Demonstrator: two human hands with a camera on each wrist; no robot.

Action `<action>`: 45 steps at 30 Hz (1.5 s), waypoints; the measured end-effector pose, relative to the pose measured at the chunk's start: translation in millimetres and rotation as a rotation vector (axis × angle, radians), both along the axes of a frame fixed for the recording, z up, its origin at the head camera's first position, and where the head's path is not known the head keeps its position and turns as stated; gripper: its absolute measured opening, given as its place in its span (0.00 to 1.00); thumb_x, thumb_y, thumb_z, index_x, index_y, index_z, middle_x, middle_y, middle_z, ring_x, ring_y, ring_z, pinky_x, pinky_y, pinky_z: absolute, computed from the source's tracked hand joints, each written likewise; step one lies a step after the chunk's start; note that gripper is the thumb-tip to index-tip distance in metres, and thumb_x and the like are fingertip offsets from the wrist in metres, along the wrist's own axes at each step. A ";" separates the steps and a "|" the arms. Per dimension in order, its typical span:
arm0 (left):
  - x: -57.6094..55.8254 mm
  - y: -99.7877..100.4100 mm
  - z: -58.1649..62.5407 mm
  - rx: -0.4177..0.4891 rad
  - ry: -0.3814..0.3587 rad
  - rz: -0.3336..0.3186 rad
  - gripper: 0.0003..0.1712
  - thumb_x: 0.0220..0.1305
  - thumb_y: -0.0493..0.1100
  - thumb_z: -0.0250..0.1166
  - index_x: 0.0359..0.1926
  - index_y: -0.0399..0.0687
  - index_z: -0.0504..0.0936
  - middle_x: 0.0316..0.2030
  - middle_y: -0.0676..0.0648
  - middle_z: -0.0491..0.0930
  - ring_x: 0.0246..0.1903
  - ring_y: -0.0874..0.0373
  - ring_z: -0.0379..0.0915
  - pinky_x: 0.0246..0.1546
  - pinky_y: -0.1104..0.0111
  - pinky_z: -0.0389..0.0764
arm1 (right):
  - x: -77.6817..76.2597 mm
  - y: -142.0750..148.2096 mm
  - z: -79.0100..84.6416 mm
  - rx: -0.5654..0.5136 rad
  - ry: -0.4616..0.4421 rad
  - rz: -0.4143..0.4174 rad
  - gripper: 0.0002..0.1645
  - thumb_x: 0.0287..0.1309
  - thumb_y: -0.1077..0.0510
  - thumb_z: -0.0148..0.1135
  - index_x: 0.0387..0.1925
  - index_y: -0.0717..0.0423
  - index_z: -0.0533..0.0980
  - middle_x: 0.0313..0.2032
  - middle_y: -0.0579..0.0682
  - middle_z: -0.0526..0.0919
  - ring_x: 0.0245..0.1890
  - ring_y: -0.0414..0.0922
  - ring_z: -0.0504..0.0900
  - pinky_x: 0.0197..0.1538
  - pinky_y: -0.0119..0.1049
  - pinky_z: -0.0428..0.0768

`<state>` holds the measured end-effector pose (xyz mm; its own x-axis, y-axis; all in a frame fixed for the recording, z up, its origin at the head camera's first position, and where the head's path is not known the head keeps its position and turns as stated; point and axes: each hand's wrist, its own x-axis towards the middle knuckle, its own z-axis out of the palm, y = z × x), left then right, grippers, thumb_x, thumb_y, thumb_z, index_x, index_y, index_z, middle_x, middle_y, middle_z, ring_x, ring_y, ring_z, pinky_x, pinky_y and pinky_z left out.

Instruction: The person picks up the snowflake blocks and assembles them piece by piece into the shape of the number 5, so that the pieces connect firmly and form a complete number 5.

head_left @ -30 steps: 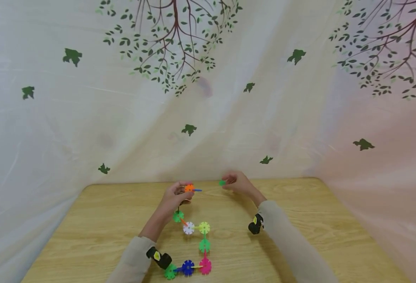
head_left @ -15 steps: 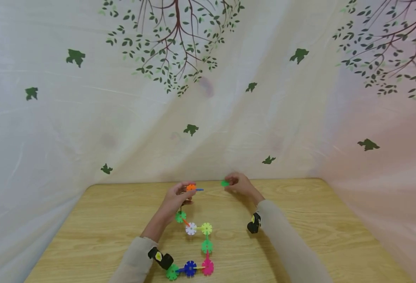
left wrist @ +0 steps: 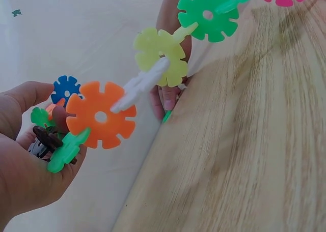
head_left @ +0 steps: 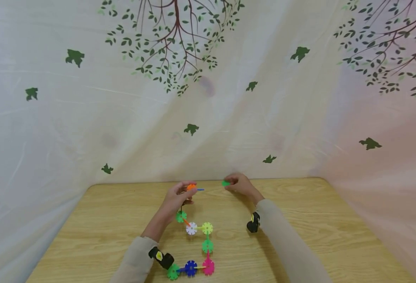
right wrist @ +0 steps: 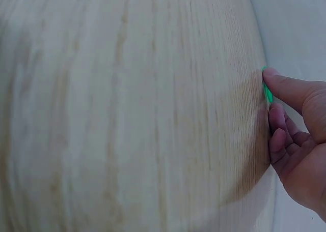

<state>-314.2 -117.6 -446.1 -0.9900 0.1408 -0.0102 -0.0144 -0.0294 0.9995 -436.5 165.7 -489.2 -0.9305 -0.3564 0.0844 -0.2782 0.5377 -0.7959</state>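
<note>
My left hand (head_left: 174,198) holds up one end of a chain of slotted snowflake discs, pinching it by an orange disc (head_left: 191,187). A blue disc (left wrist: 59,93) sticks out past the fingertips, edge-on in the head view. From under this hand the chain runs down through a green disc (head_left: 181,216), a white disc (head_left: 191,228), and a yellow disc (head_left: 207,228). Dark discs (left wrist: 46,138) lie against the palm in the left wrist view. At the table's far edge, my right hand (head_left: 241,184) pinches a loose green disc (head_left: 225,183) between thumb and fingers.
On the wooden table (head_left: 299,220), the chain bends on through a pink disc (head_left: 208,267) and a dark blue disc (head_left: 191,268) to a green disc (head_left: 173,271) beside the left wrist camera. A printed cloth (head_left: 140,129) hangs right behind the table.
The view has shifted a little, so everything sits slightly further right. Both hands keep their holds, and the right hand's green disc stays at the table's far edge.
</note>
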 end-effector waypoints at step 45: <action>-2.2 -1.0 -1.0 0.106 0.013 -0.065 0.19 0.70 0.41 0.67 0.58 0.43 0.77 0.50 0.41 0.83 0.51 0.47 0.81 0.60 0.43 0.79 | 65.2 -36.0 64.3 -0.265 -0.146 0.230 0.19 0.63 0.65 0.68 0.55 0.66 0.80 0.43 0.58 0.87 0.37 0.41 0.86 0.51 0.61 0.84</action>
<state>-316.3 -118.7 -447.1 -0.9786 0.2047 0.0208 -0.0070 -0.1344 0.9909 -371.3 129.7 -424.9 -0.8376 -0.5412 0.0744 -0.2412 0.2441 -0.9393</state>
